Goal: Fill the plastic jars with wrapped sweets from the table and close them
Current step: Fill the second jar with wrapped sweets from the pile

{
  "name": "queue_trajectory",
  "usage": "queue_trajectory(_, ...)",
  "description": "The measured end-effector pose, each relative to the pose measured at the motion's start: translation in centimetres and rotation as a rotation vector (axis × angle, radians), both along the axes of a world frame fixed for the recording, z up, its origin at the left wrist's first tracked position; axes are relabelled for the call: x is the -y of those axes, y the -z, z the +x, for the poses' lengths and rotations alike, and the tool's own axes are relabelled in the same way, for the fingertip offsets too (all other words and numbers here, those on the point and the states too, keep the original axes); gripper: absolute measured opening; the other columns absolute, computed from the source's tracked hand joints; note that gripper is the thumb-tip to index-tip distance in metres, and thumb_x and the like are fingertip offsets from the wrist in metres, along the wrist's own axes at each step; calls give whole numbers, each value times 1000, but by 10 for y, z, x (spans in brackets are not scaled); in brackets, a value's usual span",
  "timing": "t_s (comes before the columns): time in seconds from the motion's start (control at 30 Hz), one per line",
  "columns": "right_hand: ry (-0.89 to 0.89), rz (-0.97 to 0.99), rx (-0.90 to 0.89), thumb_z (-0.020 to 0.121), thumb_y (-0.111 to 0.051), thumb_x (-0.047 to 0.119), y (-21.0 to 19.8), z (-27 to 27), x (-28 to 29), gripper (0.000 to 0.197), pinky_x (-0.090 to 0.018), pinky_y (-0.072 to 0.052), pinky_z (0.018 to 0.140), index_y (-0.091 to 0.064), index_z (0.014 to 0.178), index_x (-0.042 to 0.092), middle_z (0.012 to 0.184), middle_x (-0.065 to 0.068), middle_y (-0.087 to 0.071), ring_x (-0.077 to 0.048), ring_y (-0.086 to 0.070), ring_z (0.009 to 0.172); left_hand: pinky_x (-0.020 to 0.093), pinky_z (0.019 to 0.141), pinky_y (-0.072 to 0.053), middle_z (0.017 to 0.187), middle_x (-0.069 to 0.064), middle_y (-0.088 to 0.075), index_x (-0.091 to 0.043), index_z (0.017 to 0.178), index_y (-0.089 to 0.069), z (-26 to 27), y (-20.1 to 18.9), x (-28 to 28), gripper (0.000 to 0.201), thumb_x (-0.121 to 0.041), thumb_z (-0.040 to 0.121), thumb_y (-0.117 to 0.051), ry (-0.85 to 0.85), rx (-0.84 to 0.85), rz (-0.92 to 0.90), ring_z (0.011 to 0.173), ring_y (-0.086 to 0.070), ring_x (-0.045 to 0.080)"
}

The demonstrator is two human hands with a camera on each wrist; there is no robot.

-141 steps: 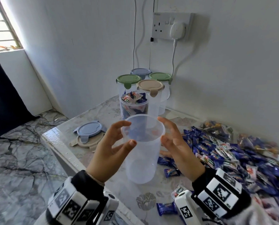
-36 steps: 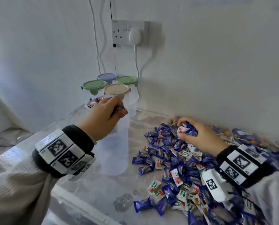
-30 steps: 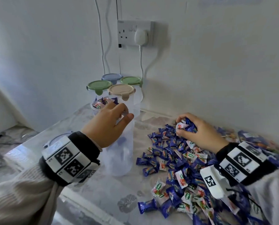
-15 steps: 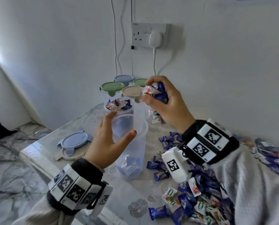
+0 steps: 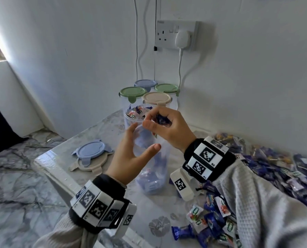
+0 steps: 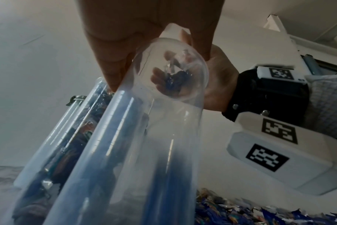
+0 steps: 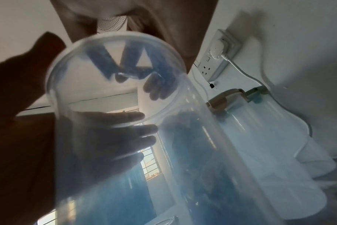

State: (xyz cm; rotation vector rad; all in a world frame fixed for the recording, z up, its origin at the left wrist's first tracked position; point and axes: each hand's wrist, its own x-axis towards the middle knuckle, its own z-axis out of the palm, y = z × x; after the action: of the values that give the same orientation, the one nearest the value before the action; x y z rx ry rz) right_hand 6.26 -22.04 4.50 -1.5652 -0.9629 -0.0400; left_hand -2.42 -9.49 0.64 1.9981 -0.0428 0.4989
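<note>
A clear plastic jar (image 5: 154, 176) stands upright on the table, with a few blue wrapped sweets (image 5: 149, 179) at its bottom. My left hand (image 5: 144, 138) holds the jar's upper wall, thumb on the near side and fingers (image 7: 115, 137) curved round the far side. My right hand (image 5: 152, 119) hovers just over the jar's mouth, curled round a handful of blue sweets (image 5: 162, 120). Through the jar (image 6: 144, 152) in the left wrist view, those sweets (image 6: 173, 79) show in my right palm. A big pile of sweets (image 5: 274, 167) covers the table's right side.
Behind the jar stands an open jar full of sweets (image 5: 136, 111) and several lidded jars (image 5: 157, 98) against the wall. A blue lid (image 5: 91, 151) lies on a beige lid (image 5: 88, 164) at the left. The table's edge (image 5: 59, 176) runs front left. A wall socket (image 5: 177, 35) hangs above.
My right hand grabbed sweets from the pile, lifted them and has come down over the jar's mouth. More sweets lie in the jar. My left hand has stayed on the jar.
</note>
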Motion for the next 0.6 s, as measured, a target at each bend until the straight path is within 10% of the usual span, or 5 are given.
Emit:
queue_trajectory(0.37,-16,-118,-125,94,-26,45,2,-7,15,52,-19,-37,104,-58,126,19,125,3,-63,-2,-57,116,19,101,-29,143,-3,-40,-22,141,-31,-2,-4,-1,94,-67,67,-66,-71,-40,125,130,-37,10)
queue_trajectory(0.6,231,-353,-115,100,-36,42,1,-21,76,31,-15,-39,93,-56,120,31,119,11,-61,1,-54,113,6,105,-20,138,14,-40,-4,133,-43,-15,-26,21,67,-16,75,-76,-154,396,423,129,-33,17)
